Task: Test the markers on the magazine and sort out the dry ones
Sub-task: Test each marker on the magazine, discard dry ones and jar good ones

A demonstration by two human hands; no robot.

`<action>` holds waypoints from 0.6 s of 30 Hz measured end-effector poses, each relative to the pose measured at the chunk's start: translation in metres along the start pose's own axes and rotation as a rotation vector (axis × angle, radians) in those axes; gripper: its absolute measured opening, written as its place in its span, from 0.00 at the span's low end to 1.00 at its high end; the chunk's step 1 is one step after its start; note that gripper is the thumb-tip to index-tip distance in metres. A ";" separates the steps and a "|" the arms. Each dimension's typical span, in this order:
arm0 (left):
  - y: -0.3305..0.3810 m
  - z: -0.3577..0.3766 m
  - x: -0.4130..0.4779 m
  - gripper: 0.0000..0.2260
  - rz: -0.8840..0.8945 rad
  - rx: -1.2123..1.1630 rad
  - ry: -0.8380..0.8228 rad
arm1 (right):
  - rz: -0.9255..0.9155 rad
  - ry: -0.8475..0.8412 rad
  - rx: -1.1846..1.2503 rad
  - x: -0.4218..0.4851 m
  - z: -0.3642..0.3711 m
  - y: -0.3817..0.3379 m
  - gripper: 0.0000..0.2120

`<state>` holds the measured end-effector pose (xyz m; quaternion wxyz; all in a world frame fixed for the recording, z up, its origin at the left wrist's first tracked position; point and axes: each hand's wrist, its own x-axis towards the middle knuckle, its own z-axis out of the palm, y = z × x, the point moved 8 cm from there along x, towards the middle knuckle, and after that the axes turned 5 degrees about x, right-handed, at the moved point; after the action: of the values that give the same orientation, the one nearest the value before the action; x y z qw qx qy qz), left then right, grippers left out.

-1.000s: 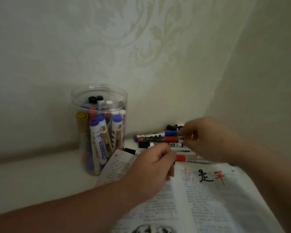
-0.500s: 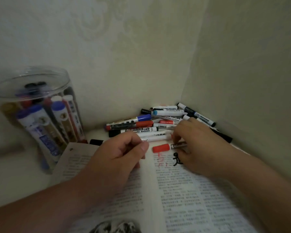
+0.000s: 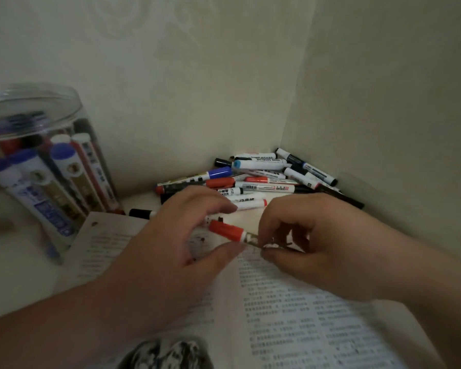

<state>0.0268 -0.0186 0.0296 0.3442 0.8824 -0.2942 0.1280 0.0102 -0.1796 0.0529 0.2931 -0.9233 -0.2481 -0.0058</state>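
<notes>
**Red-capped marker held over the open magazine in a wall corner**

Two pale patterned walls (image 3: 224,89) meet in a corner at the back. An open magazine (image 3: 290,302) of dense printed text covers the lower middle of the view, with a dark blurred picture at its bottom edge and a few ink marks near the top of its fold. At the left stands a clear plastic jar (image 3: 0,107) packed with upright markers, blue, red and black caps showing through its wall.

A loose pile of markers (image 3: 261,179) lies in the corner just behind the magazine, with white barrels and blue, red and black caps, some crossing one another. One black-capped marker (image 3: 140,213) lies at the magazine's top left edge, partly hidden by the left hand.

The right hand (image 3: 330,241) pinches the barrel of the red-capped marker (image 3: 226,231) between thumb and curled fingertips and holds it nearly level above the fold, cap pointing left.

The left hand (image 3: 171,251) forms a half-open C about the cap. Its forefinger arches above the cap with a gap between them, and its thumb tip sits just under the barrel. Whether it actually grips the marker cannot be told.
</notes>
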 end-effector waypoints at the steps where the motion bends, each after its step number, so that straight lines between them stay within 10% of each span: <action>1: 0.004 0.003 -0.001 0.16 0.029 0.045 -0.044 | 0.018 0.005 0.070 -0.001 0.002 -0.003 0.05; 11: 0.010 0.009 -0.008 0.10 -0.025 -0.026 -0.138 | 0.074 0.247 1.014 0.006 -0.002 0.003 0.11; 18: 0.017 0.008 -0.009 0.12 0.031 -0.173 -0.182 | -0.049 0.338 0.845 0.005 0.011 -0.013 0.09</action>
<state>0.0096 -0.0308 0.0290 0.3888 0.8528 -0.3478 0.0268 0.0067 -0.1622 0.0515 0.6802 -0.7028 -0.1990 -0.0614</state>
